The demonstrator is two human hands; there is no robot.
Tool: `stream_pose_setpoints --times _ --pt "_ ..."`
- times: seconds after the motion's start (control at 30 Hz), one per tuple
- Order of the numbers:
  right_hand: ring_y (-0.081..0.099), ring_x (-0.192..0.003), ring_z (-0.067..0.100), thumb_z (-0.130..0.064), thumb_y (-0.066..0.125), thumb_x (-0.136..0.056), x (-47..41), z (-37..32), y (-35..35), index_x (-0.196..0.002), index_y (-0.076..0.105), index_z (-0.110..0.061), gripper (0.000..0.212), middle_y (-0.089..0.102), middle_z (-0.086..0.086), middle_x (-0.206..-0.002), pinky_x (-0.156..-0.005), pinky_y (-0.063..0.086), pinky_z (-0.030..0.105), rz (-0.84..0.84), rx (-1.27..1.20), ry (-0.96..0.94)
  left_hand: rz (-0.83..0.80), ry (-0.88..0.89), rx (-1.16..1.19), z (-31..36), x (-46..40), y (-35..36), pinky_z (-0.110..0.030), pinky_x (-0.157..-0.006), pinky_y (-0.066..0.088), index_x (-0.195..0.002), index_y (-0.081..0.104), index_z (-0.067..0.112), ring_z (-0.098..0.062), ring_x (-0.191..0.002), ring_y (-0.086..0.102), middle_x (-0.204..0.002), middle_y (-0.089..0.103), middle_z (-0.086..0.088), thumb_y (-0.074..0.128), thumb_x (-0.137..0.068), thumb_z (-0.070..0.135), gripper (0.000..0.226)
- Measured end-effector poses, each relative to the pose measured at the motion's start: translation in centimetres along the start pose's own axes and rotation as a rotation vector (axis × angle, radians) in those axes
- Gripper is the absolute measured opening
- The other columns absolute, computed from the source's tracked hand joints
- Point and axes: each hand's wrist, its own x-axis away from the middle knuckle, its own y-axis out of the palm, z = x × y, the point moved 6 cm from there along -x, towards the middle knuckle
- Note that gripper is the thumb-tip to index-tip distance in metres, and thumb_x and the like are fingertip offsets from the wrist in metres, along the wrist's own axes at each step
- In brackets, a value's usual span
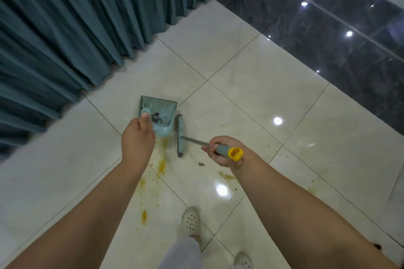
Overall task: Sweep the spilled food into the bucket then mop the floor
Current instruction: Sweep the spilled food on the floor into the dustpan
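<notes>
My left hand grips the top of the handle of a light blue dustpan, which stands on the white tiled floor with dark crumbs inside it. My right hand grips the grey and yellow handle end of a broom. The broom head rests on the floor just right of the dustpan. Yellow-orange food smears run across the tiles below the dustpan, and another smear with a few dark crumbs lies by my right wrist. No bucket or mop is in view.
Teal curtains hang to the floor along the left and back. A dark marble strip borders the floor at the right. My feet in white perforated shoes stand at the bottom centre.
</notes>
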Motion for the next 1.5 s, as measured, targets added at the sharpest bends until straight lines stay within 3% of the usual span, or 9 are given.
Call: stream_pose_setpoints --times 0.2,0.33,0.43,0.63,0.77,0.93,1.07,1.37,1.5 --pt "0.04 -0.021 0.013 0.004 0.032 -0.097 -1.8 -3.0 1.4 -0.119 0.034 0.005 0.022 0.043 0.027 -0.101 -0.029 0.038 0.013 -0.018 -0.084 -0.048 -0.008 0.024 -0.073 -0.2 -1.4 0.4 -0.04 -0.062 0.046 -0.072 0.052 0.02 -0.022 -0.053 0.051 -0.058 0.055 -0.002 0.029 -0.098 0.053 0.048" --pt "0.043 -0.023 0.015 0.003 0.035 -0.097 -0.8 -5.7 -1.5 -0.12 0.033 0.002 0.023 0.038 0.033 -0.117 -0.029 0.038 0.014 0.036 -0.246 -0.11 -0.013 0.022 -0.077 -0.3 -2.2 0.9 -0.04 -0.061 0.045 -0.073 0.053 0.021 -0.024 -0.056 0.052 -0.06 0.056 -0.003 0.028 -0.097 0.055 0.048" --pt "0.043 -0.025 0.016 0.002 0.035 -0.096 -0.2 -7.1 -5.0 -0.123 0.032 0.002 0.027 0.043 0.031 -0.111 -0.029 0.038 0.014 0.083 -0.354 -0.15 -0.01 0.014 -0.068 0.0 -2.5 1.5 -0.041 -0.062 0.045 -0.07 0.05 0.025 -0.025 -0.058 0.052 -0.06 0.055 -0.002 0.028 -0.097 0.054 0.046" --pt "0.053 -0.035 0.021 0.009 0.055 -0.085 1.0 -8.2 -12.3 -0.145 0.025 0.003 0.067 0.047 0.014 -0.13 -0.039 0.049 0.02 0.145 -0.4 -0.218 -0.025 0.028 -0.073 1.0 -2.6 2.8 -0.039 -0.064 0.045 -0.077 0.052 0.017 -0.026 -0.063 0.054 -0.063 0.056 -0.001 0.028 -0.099 0.051 0.048" --pt "0.039 -0.022 0.013 -0.002 0.031 -0.099 3.9 -7.4 -12.9 -0.144 0.019 0.007 0.047 0.045 0.026 -0.12 -0.028 0.037 0.013 0.207 -0.375 -0.222 -0.03 0.033 -0.074 1.8 -2.1 3.2 -0.044 -0.067 0.05 -0.068 0.049 0.022 -0.026 -0.064 0.054 -0.063 0.055 -0.003 0.027 -0.099 0.051 0.047" --pt "0.042 -0.026 0.013 0.0 0.032 -0.097 6.7 -4.8 -13.3 -0.144 0.02 0.005 0.049 0.045 0.024 -0.089 -0.029 0.039 0.014 0.193 -0.3 -0.135 -0.042 0.045 -0.079 2.7 -0.9 3.6 -0.04 -0.065 0.046 -0.069 0.046 0.023 -0.026 -0.064 0.053 -0.064 0.055 -0.002 0.027 -0.1 0.048 0.044" --pt "0.042 -0.029 0.013 0.005 0.033 -0.095 7.6 -1.7 -12.9 -0.14 0.027 0.0 0.046 0.045 0.023 -0.088 -0.029 0.04 0.015 0.126 -0.235 -0.049 -0.044 0.034 -0.077 3.2 0.4 4.0 -0.039 -0.066 0.045 -0.08 0.051 0.014 -0.026 -0.066 0.053 -0.064 0.055 -0.002 0.027 -0.1 0.048 0.046" --pt "0.041 -0.025 0.013 0.003 0.035 -0.096 6.6 2.8 -14.5 -0.105 0.041 0.005 0.01 0.046 0.024 -0.092 -0.029 0.04 0.013 0.083 -0.069 0.099 0.011 0.023 -0.101 3.6 3.6 4.6 -0.044 -0.068 0.049 -0.066 0.047 0.019 -0.027 -0.066 0.054 -0.066 0.056 -0.005 0.027 -0.098 0.048 0.048" --pt "0.042 -0.023 0.013 0.002 0.037 -0.097 7.1 1.9 -18.3 -0.104 0.042 0.005 0.01 0.048 0.023 -0.088 -0.028 0.04 0.013 0.143 0.0 0.106 0.016 0.027 -0.126 3.4 5.4 5.7 -0.039 -0.064 0.046 -0.069 0.049 0.013 -0.026 -0.063 0.052 -0.061 0.055 -0.004 0.026 -0.099 0.048 0.052"
